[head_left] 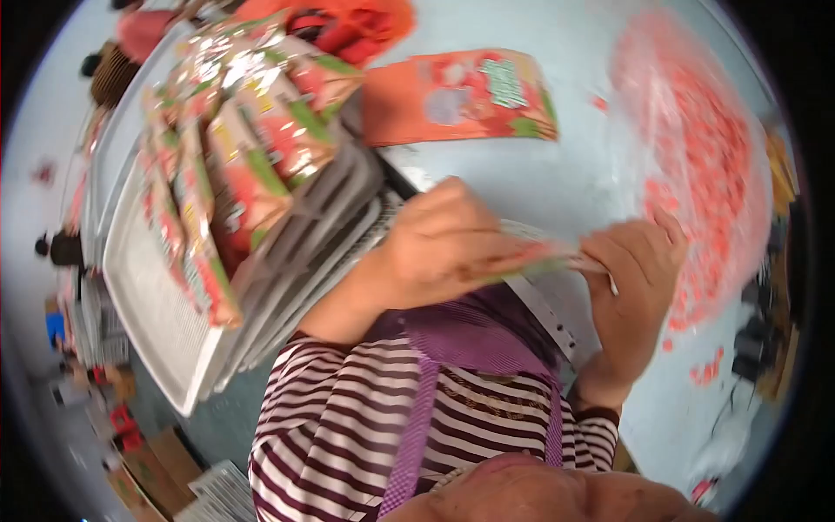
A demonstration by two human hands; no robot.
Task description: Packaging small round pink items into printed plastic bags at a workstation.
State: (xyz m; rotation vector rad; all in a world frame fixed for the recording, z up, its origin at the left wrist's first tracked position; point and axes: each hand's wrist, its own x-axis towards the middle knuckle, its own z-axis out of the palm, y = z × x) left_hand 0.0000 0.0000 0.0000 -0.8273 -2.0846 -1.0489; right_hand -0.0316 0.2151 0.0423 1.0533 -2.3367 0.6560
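My left hand (442,246) is closed around one end of a printed pouch (546,264), which is seen nearly edge-on in front of my apron. The fingers of my right hand (639,265) pinch its other end, slightly smeared by motion. Past my hands, flat orange pouches (396,103) with red and green print lie in a pile on the table. To the left, several plump, shiny pouches (261,130) of the same colours fill a white plastic tray (152,331). A large clear bag (709,187) of small pink-red pieces lies to the right of my right hand.
More trays (322,270) are stacked under the filled one, close to my left forearm. Loose pink-red pieces (706,372) lie on the pale table (574,174). An orange-red bag (357,30) sits at the far side. Other people (113,74) are at the far left, and cardboard boxes (161,470) stand lower left.
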